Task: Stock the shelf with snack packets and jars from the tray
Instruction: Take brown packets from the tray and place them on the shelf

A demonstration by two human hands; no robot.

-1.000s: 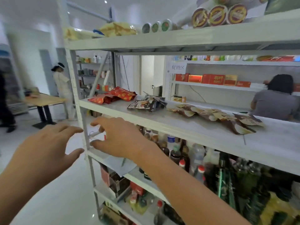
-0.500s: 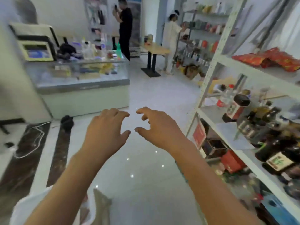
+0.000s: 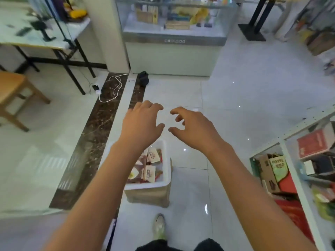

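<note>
Left hand [image 3: 143, 124] and right hand [image 3: 194, 127] held side by side, fingers loosely curled, both empty, above white tray [image 3: 165, 182] of snack packets [image 3: 148, 171] on floor [image 3: 226, 105], shelf [image 3: 297, 171] at right

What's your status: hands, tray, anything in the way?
Left hand and right hand both empty, fingers loosely curled. Tray under left forearm, snack packets inside. Nothing seen blocking the reach.

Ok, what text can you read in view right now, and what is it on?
"coolpad": on the grey front band of the glass display counter, faint.
Snack packets in the white tray: labels too blurred to read.
Red box and carton on the shelf: print too blurred.
</note>
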